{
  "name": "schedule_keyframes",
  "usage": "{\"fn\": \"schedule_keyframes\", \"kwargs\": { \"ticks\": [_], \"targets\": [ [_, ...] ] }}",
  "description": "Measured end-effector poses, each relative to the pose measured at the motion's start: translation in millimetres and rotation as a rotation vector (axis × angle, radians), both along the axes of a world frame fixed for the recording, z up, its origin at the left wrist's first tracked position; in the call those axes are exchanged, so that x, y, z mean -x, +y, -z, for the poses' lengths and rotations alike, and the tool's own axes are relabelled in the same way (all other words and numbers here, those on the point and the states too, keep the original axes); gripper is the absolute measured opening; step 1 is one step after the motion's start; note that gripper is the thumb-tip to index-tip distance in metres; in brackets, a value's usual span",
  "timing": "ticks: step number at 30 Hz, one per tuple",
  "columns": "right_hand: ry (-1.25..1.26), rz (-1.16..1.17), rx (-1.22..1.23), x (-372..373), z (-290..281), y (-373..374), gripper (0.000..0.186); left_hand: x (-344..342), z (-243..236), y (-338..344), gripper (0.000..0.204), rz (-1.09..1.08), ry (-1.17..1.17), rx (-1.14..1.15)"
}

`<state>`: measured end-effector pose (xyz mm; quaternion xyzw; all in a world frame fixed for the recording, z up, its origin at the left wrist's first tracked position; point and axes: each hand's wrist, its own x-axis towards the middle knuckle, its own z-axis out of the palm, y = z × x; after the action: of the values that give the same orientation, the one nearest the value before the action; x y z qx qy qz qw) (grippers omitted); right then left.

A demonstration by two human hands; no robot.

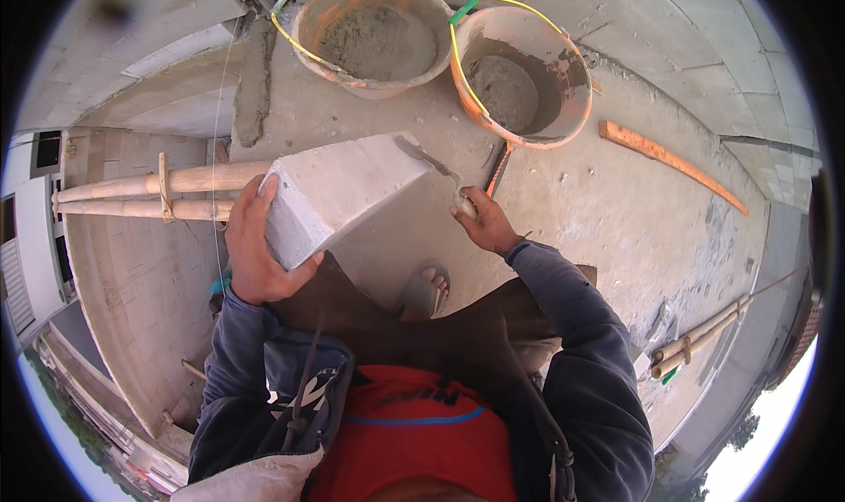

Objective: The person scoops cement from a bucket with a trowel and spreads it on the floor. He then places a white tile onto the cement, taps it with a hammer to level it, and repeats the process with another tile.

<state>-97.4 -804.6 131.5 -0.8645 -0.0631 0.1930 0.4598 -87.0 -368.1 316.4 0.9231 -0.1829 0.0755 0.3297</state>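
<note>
While the left hand [262, 251] holds a pale grey masonry block [356, 181] by its near end, its fingers spread wide and the thumb pressed near a lower corner, the right hand [482, 222] has its fingers wrapped closely around the handle of a trowel [431, 161]. The block is tilted in front of the person, above the concrete floor [563, 256]. The trowel's blade lies at the block's far right edge; whether it touches there is hard to tell.

Beyond the block stand two buckets side by side. The left bucket [378, 87] holds grey mortar [377, 43] and has a yellow handle; the right bucket [539, 141], orange and smeared, has mortar at its bottom and a yellow handle with a green grip [463, 10]. Just below it is a narrow orange-and-black tool [499, 169], its kind unclear. A wooden strip [673, 166] lies to the right, and bamboo poles [189, 182] reach in from the left behind the left hand.

Across the red shirt [409, 440] runs dark, upside-down lettering above a blue stripe, and the dark blue jacket [576, 352] bears a white printed mark. No writing shows on the block's visible faces.
</note>
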Motion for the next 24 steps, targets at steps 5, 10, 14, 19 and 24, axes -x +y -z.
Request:
{"fn": "schedule_keyframes", "kwargs": {
  "ticks": [5,10,14,19,24],
  "targets": [
    [-0.121,-0.012,-0.028,45.9,-31.4,43.6,0.044,-5.5,-0.7,3.5,0.113,-0.010,0.006,0.036],
    [-0.188,0.016,-0.037,36.6,-69.2,71.0,0.042,-6.6,-2.7,-1.4,0.112,-0.021,0.019,0.020],
    [-0.214,0.003,-0.031,49.6,-83.8,94.2,0.039,-8.8,-3.7,-7.2,0.111,-0.031,0.035,0.030],
    [-0.238,-0.127,0.064,59.0,-154.4,41.2,0.035,-6.7,0.1,3.9,0.112,-0.051,0.033,0.030],
    [-0.455,0.127,0.518,-58.1,-192.3,-22.9,0.033,-5.1,-4.1,8.4,0.114,-0.082,0.035,0.023]
  ]
}}
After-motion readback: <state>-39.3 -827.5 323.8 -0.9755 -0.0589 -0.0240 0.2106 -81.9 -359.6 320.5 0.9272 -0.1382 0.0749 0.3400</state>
